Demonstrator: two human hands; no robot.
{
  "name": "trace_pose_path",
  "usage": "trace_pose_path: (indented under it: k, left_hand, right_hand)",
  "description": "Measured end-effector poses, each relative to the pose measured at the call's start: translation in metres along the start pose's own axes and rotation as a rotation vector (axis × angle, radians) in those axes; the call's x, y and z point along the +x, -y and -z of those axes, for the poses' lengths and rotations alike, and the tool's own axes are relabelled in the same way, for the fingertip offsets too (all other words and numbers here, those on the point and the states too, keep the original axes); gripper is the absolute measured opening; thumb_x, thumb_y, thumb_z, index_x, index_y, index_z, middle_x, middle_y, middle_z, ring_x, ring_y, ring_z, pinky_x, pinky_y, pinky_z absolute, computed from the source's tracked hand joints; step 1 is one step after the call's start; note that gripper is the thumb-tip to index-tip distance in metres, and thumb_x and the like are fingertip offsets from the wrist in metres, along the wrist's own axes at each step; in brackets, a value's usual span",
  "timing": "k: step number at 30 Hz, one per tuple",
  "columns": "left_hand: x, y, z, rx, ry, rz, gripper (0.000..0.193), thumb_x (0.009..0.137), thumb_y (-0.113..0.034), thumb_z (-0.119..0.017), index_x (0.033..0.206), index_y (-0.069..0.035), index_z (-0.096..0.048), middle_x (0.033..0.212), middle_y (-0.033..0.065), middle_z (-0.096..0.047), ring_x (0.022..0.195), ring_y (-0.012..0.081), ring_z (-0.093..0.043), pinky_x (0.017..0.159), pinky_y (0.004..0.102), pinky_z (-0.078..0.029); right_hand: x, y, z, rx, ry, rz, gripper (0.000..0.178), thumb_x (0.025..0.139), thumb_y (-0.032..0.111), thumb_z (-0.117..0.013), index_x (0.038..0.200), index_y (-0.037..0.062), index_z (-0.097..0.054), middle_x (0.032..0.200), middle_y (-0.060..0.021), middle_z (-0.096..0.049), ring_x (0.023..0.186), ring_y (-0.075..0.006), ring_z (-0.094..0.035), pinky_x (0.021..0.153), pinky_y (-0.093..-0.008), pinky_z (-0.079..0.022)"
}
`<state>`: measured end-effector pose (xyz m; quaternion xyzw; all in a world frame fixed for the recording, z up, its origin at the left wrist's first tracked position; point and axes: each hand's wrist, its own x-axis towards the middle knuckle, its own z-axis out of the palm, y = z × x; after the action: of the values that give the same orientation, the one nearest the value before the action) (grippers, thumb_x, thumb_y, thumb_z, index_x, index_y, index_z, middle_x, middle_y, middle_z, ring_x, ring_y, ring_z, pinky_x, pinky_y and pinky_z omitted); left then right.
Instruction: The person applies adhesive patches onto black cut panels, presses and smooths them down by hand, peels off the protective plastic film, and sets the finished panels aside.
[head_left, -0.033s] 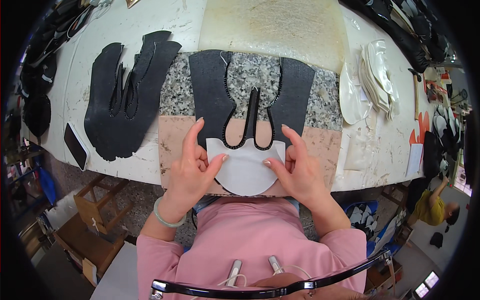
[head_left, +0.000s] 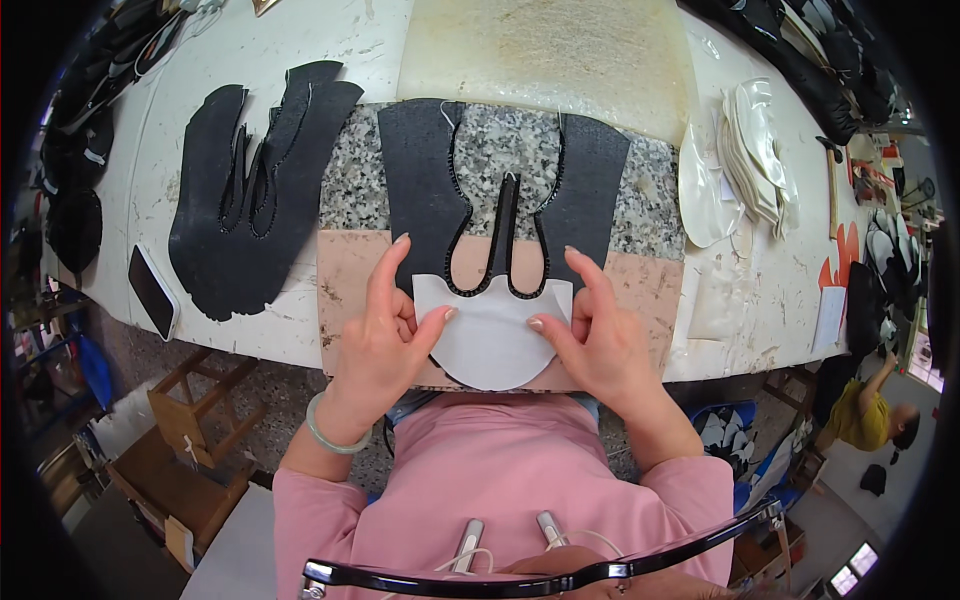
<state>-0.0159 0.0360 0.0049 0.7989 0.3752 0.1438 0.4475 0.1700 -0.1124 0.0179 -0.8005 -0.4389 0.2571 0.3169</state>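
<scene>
A black shoe upper (head_left: 420, 165) lies flat before me, with two side flaps, a narrow middle tongue and stitched edges round two openings. Over its near, rounded end rests a white lining piece (head_left: 490, 345). My left hand (head_left: 380, 335) touches the lining's left edge with the thumb; its index finger stretches forward beside the upper and the other fingers curl. On the right edge, my right hand (head_left: 612, 345) mirrors this, thumb on the lining and index finger extended. Thumb and index finger stand wide apart on both hands.
Under the work are a speckled stone slab (head_left: 345, 185) and a pinkish board (head_left: 340, 290). Another black upper (head_left: 240, 240) and a phone (head_left: 153, 293) lie at left. Stacked white pieces (head_left: 750, 150) sit at right, near orange-handled scissors (head_left: 845, 255). Behind lies a translucent sheet (head_left: 545, 60).
</scene>
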Motion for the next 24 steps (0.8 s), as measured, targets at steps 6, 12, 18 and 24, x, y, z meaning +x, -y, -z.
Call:
trace_pose_path:
  k: [6, 12, 18, 24]
  left_hand:
    - [0.005, -0.017, 0.007, 0.643, -0.303, -0.587, 0.056, 0.071, -0.006, -0.079, 0.123, -0.003, -0.058, 0.088, 0.0095, -0.058, 0.074, 0.0202, -0.054, 0.065, 0.0319, -0.046]
    - [-0.019, 0.006, -0.018, 0.360, 0.234, -0.721, 0.033, 0.083, -0.017, -0.065, 0.115, -0.005, -0.064, 0.126, 0.0145, -0.058, 0.125, 0.0297, -0.050, 0.099, 0.0502, -0.037]
    - [-0.012, 0.003, 0.001, 0.639, 0.184, -0.520, 0.069, 0.083, -0.049, -0.065, 0.137, -0.008, -0.051, 0.144, 0.0095, -0.047, 0.139, 0.0262, -0.037, 0.110, 0.0613, -0.018]
    - [-0.001, 0.004, 0.003, 0.734, 0.217, -0.471, 0.096, 0.079, -0.066, -0.058, 0.147, -0.004, -0.033, 0.155, 0.0159, -0.027, 0.146, 0.0283, -0.019, 0.111, 0.0648, -0.006]
  right_hand:
    - [-0.001, -0.024, 0.012, -0.256, -0.200, 0.242, 0.059, 0.078, 0.016, -0.075, 0.130, 0.0030, -0.050, 0.079, -0.0080, -0.057, 0.072, -0.0256, -0.059, 0.066, -0.0393, -0.046]
    - [-0.033, -0.017, -0.012, -0.389, 0.105, 0.572, 0.066, 0.082, 0.035, -0.066, 0.137, 0.0024, -0.046, 0.141, -0.0177, -0.043, 0.135, -0.0283, -0.038, 0.107, -0.0502, -0.031]
    - [-0.017, -0.037, 0.015, -0.747, 0.168, 0.422, 0.087, 0.084, 0.064, -0.048, 0.144, 0.0019, -0.036, 0.154, -0.0102, -0.031, 0.144, -0.0248, -0.026, 0.113, -0.0603, -0.013]
    - [-0.027, -0.011, -0.006, -0.589, 0.253, 0.574, 0.098, 0.078, 0.073, -0.047, 0.141, -0.0022, -0.040, 0.151, -0.0164, -0.034, 0.144, -0.0263, -0.025, 0.112, -0.0606, -0.013]
